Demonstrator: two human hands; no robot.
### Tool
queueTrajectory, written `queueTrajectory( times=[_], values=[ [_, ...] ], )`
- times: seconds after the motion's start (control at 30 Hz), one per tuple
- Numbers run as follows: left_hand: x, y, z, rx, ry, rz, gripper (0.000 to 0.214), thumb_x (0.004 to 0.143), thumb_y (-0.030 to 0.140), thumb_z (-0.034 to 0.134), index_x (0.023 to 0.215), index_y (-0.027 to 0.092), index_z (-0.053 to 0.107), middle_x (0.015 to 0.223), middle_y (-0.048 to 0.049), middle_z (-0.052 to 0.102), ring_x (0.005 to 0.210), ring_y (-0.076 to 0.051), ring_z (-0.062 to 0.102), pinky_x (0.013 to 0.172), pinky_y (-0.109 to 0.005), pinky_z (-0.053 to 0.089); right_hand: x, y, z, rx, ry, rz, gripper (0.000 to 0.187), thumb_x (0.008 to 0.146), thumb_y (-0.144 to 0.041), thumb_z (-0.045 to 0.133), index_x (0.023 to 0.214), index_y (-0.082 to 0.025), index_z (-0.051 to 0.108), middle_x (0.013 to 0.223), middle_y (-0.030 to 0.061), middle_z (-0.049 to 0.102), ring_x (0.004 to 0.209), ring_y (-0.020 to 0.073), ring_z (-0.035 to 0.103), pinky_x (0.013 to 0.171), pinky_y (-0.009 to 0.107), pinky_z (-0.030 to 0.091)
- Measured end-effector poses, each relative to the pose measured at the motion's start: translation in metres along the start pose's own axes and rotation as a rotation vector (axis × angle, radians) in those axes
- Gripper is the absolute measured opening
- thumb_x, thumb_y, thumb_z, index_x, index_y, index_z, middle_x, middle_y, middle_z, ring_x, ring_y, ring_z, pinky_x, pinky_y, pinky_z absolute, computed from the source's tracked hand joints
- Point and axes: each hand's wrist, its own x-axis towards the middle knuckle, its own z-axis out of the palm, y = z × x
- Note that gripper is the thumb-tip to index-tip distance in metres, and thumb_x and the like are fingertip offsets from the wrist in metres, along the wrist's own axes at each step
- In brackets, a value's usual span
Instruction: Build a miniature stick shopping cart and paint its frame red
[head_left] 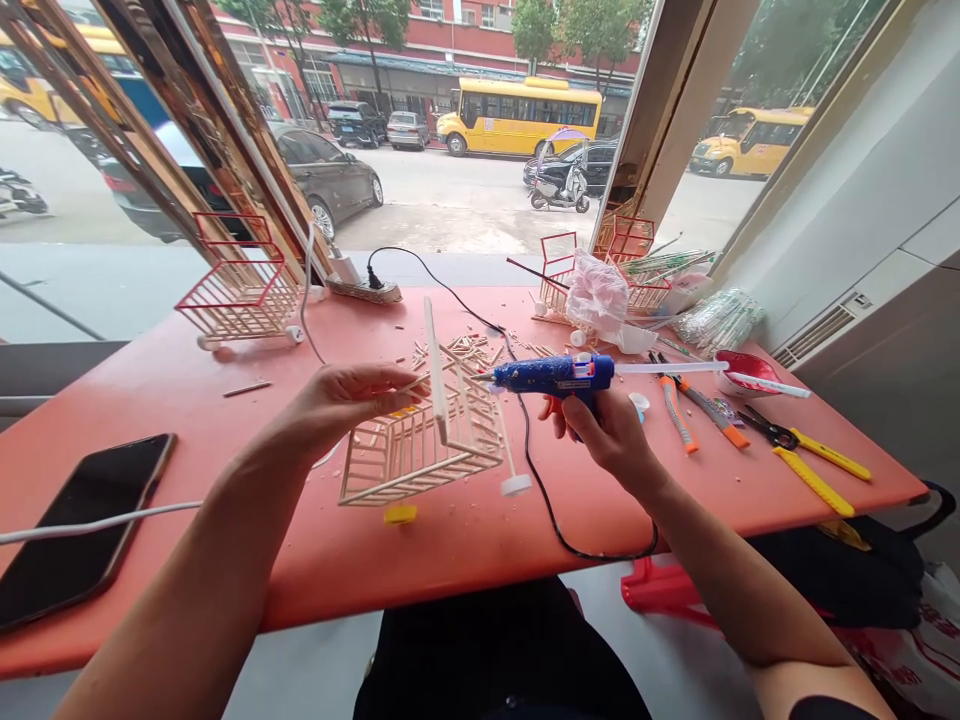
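Note:
My left hand (341, 398) pinches a thin wooden stick (412, 384) and holds it against a small cart made of wooden sticks (424, 440), which stands on the red table (187, 470). My right hand (607, 430) grips a blue hot glue gun (559, 375). Its nozzle points left at the upper edge of the cart, close to the stick. The gun's black cord (547, 505) runs across the table toward a power strip (364, 288).
A black phone (82, 525) with a white cable lies at the front left. A finished stick cart (240, 290) stands at the back left, more carts (626, 250) and a plastic bag at the back right. Pliers (806, 450), cutters (679, 410) and loose sticks lie on the right.

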Motion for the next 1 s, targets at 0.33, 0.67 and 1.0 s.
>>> queueTrajectory(
  times=[0.33,0.67,1.0],
  values=[
    [0.005,-0.007,-0.005,-0.05,0.023,-0.018,0.064,0.049,0.056,0.109,0.1,0.022,0.091,0.101,-0.016,0.088,0.103,-0.035,0.083,0.099,-0.05,0.064,0.0,-0.001,-0.001,0.007,-0.019,-0.049,0.05,0.111,-0.06,0.055,0.093,-0.017,0.074,0.07,0.0028,0.071,0.058,0.0131,0.063,0.055,0.028,0.047],
    [0.002,0.005,0.002,-0.069,0.119,-0.052,0.059,0.035,0.052,0.11,0.083,0.024,0.091,0.097,-0.0124,0.088,0.097,-0.032,0.08,0.106,-0.053,0.06,0.0,-0.005,-0.003,0.024,-0.09,-0.155,0.046,0.113,-0.051,0.055,0.084,-0.018,0.069,0.068,0.0028,0.072,0.055,0.0112,0.062,0.053,0.025,0.044],
    [0.002,0.002,-0.003,-0.062,0.108,-0.039,0.056,0.039,0.051,0.108,0.086,0.024,0.092,0.096,-0.0124,0.088,0.097,-0.033,0.079,0.108,-0.053,0.059,-0.002,-0.005,-0.004,0.03,-0.092,-0.149,0.047,0.112,-0.053,0.056,0.086,-0.017,0.072,0.067,0.0026,0.071,0.055,0.0108,0.062,0.052,0.024,0.044]
  ],
)
